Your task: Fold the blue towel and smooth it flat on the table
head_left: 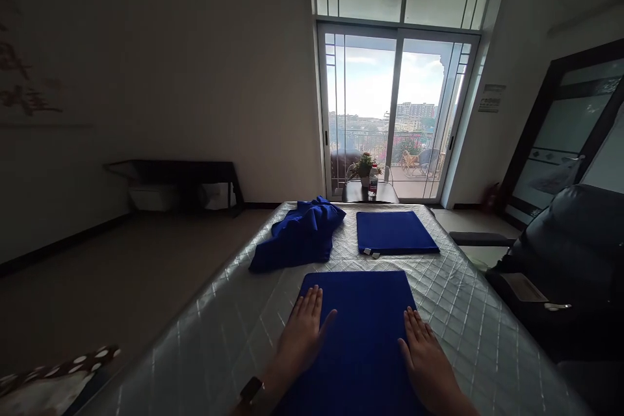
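One folded blue cloth (365, 338): left hand (303, 333), right hand (426, 348) flat along its sides, each grip apart. Beyond: one crumpled blue cloth (306, 237).

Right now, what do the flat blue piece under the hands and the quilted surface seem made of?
Flat blue piece: probably fabric, matte, showing no gloss; fibre unclear. Quilted surface: perhaps coated fabric or plastic sheeting, with a silvery sheen where light catches its diamond pattern.

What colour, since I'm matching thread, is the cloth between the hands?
The cloth is deep blue, clearest in the head view.
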Tool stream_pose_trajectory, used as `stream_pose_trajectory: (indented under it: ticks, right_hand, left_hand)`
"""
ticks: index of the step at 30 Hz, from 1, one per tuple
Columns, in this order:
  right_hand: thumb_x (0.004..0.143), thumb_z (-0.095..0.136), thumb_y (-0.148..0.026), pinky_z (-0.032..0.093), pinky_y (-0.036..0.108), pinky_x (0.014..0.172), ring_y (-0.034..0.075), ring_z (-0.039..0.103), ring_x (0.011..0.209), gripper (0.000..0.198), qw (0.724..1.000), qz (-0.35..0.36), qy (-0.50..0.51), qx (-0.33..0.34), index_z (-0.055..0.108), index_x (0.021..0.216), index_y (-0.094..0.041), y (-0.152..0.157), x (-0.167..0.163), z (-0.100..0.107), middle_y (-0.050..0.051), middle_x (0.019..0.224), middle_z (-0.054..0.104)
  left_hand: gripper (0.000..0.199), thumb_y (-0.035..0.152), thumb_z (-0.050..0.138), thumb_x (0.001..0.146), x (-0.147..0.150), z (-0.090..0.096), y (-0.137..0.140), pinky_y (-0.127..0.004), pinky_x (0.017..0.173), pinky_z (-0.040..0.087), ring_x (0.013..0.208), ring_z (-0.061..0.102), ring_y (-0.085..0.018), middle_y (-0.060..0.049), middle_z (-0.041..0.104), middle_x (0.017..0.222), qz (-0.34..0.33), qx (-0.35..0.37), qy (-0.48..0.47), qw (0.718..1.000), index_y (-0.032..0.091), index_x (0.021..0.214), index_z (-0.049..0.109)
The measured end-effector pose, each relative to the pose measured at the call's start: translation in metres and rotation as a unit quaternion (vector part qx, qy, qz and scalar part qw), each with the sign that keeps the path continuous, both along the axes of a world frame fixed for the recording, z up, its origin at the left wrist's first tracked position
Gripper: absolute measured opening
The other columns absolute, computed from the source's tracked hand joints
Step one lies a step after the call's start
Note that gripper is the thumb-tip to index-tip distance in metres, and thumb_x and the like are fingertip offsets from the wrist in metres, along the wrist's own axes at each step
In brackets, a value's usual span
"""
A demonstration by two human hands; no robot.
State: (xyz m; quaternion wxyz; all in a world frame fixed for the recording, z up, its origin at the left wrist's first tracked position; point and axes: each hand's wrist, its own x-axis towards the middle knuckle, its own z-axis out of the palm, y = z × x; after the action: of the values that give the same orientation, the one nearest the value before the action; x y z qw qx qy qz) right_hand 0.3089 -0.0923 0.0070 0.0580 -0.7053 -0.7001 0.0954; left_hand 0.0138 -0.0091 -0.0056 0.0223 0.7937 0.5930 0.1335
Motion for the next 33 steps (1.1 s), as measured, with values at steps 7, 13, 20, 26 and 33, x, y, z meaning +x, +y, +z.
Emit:
stream_pose_trajectory:
  ticks: [7,13,20,26,33]
  right_hand:
    - [0.105,0.021,-0.042,0.016,0.043,0.131,0.021,0.011,0.159,0.066,1.0,0.011,-0.009,0.005,0.024,0.162,-0.009,0.001,0.002,0.0,0.006,0.17,0.015]
    - [0.104,0.024,-0.035,0.016,0.042,0.131,0.021,0.013,0.159,0.063,0.999,0.028,-0.034,0.0,0.028,0.162,-0.012,0.003,0.005,-0.008,0.007,0.17,0.018]
    - [0.104,0.023,-0.039,0.018,0.044,0.13,0.022,0.013,0.159,0.066,1.0,0.009,-0.002,0.009,0.025,0.162,-0.008,0.001,0.003,-0.002,0.007,0.17,0.016]
    - [0.103,0.023,-0.038,0.017,0.044,0.131,0.022,0.012,0.159,0.065,1.0,0.015,0.001,0.02,0.025,0.162,-0.008,0.002,0.004,-0.007,0.007,0.17,0.016]
    - [0.105,0.022,-0.04,0.017,0.045,0.131,0.022,0.014,0.158,0.064,0.999,0.016,-0.012,0.035,0.026,0.161,-0.009,-0.004,0.004,-0.007,0.007,0.17,0.018]
  left_hand:
    - [0.069,0.056,0.021,0.109,0.111,0.016,-0.045,-0.045,0.13,0.025,0.159,0.02,-0.024,-0.009,0.024,0.171,-0.222,-0.04,-0.035,0.974,0.016,0.164,0.023]
    - [0.065,0.053,0.02,0.11,0.141,0.012,-0.05,-0.043,0.13,0.024,0.159,0.02,-0.023,-0.008,0.025,0.171,-0.255,-0.036,-0.051,0.965,0.017,0.164,0.023]
    - [0.068,0.058,0.029,0.108,0.039,-0.01,-0.039,-0.048,0.126,0.035,0.155,0.031,-0.027,-0.01,0.031,0.168,-0.127,-0.004,0.004,0.992,0.018,0.163,0.026]
    - [0.071,0.061,0.038,0.105,-0.043,-0.035,-0.051,-0.05,0.124,0.037,0.154,0.034,-0.029,-0.009,0.028,0.169,-0.027,0.026,-0.009,0.999,0.022,0.163,0.022]
    - [0.078,0.068,0.037,0.102,-0.043,-0.025,-0.061,-0.051,0.122,0.039,0.154,0.034,-0.032,-0.011,0.029,0.168,-0.01,-0.002,-0.025,1.0,0.019,0.162,0.026]
